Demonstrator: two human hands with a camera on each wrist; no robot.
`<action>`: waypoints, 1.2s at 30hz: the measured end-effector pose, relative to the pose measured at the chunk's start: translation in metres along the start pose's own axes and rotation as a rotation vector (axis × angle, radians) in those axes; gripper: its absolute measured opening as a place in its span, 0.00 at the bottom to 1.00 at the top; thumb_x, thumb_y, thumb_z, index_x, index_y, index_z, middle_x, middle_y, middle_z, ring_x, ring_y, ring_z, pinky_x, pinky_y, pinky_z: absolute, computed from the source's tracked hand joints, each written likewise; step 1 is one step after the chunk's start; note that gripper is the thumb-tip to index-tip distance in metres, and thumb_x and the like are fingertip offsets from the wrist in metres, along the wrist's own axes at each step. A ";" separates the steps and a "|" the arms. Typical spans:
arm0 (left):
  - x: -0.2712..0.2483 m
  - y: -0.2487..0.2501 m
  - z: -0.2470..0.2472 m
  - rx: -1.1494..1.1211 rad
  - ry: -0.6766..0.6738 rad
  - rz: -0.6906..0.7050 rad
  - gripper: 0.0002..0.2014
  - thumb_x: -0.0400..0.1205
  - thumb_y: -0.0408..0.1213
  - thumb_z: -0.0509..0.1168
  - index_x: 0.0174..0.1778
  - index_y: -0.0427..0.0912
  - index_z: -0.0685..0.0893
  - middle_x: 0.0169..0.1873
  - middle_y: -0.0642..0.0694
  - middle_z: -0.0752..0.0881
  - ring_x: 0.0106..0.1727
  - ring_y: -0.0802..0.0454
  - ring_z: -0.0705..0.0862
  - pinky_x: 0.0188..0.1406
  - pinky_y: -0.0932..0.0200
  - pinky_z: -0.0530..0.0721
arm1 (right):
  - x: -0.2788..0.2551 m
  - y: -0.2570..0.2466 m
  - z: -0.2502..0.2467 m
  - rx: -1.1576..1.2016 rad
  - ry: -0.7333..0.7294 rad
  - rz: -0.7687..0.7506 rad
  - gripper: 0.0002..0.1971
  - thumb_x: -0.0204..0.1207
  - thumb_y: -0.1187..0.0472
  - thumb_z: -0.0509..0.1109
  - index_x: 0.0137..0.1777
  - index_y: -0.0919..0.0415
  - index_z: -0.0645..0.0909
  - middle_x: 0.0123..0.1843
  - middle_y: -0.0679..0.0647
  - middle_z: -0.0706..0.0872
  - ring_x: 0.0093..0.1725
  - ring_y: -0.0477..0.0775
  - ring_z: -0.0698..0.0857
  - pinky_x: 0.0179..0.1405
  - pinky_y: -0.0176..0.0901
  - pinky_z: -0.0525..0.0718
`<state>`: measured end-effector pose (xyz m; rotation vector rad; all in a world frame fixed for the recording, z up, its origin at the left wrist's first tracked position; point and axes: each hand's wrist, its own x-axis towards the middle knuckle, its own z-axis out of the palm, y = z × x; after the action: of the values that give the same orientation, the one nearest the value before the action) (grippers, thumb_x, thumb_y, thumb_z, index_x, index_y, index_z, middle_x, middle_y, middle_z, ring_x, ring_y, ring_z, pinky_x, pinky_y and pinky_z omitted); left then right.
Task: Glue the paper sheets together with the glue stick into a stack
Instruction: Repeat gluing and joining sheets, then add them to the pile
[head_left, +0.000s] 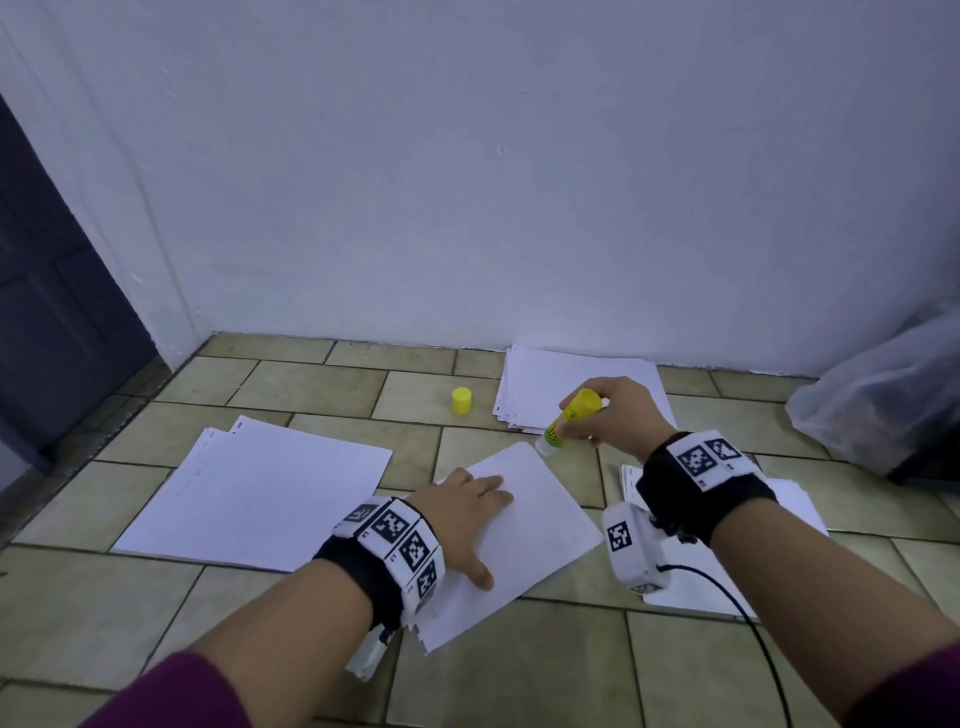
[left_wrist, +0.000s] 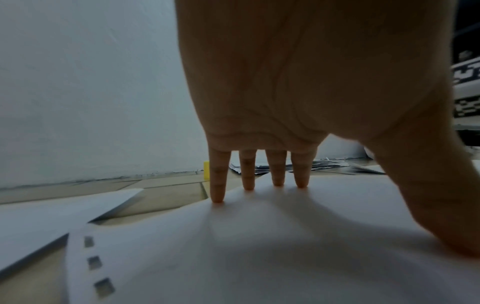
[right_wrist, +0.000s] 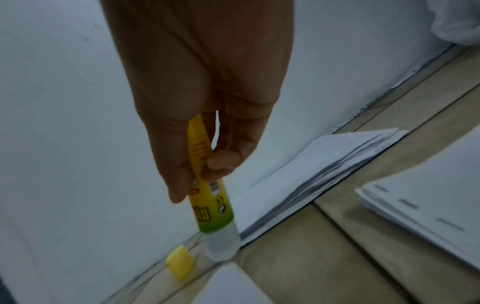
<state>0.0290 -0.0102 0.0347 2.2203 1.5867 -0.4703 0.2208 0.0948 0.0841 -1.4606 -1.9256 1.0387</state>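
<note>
Glue stick uncapped, paper in four spots on the tiled floor.
Yellow-green plastic glue stick (head_left: 569, 422) tilted, clear tip down at far corner of single white paper sheet (head_left: 524, 525) lying skewed at centre. Its round yellow cap (head_left: 462, 401) stands apart on a tile. White sheet stacks: left one (head_left: 260, 493) with punched edge, fanned one by wall (head_left: 545, 384), another at right (head_left: 795, 499).

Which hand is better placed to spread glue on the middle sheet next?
Right. The right hand already grips the uncapped glue stick, tip down at the far corner of the sheet. The left hand lies flat on that sheet, steadying it.
</note>
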 end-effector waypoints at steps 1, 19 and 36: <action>0.001 0.000 -0.002 0.019 -0.012 -0.002 0.51 0.72 0.59 0.73 0.84 0.51 0.50 0.84 0.52 0.47 0.82 0.45 0.50 0.78 0.43 0.64 | 0.000 0.000 0.005 -0.009 0.013 -0.012 0.10 0.63 0.68 0.82 0.43 0.61 0.86 0.36 0.55 0.86 0.29 0.49 0.84 0.28 0.39 0.85; -0.002 -0.003 -0.006 0.037 0.000 0.027 0.46 0.74 0.55 0.73 0.84 0.54 0.53 0.84 0.52 0.50 0.80 0.46 0.55 0.75 0.47 0.67 | -0.035 -0.005 0.004 -0.666 -0.423 -0.120 0.13 0.69 0.63 0.77 0.43 0.48 0.75 0.42 0.45 0.77 0.43 0.49 0.77 0.30 0.34 0.70; -0.012 -0.001 -0.001 0.012 0.071 -0.050 0.44 0.75 0.63 0.68 0.78 0.39 0.61 0.82 0.47 0.52 0.79 0.46 0.57 0.71 0.47 0.72 | -0.022 0.026 -0.003 0.424 -0.006 0.154 0.07 0.73 0.69 0.75 0.46 0.64 0.78 0.35 0.58 0.82 0.26 0.49 0.79 0.26 0.34 0.79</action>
<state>0.0239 -0.0191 0.0409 2.2340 1.6831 -0.4208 0.2451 0.0778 0.0657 -1.3695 -1.4917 1.4198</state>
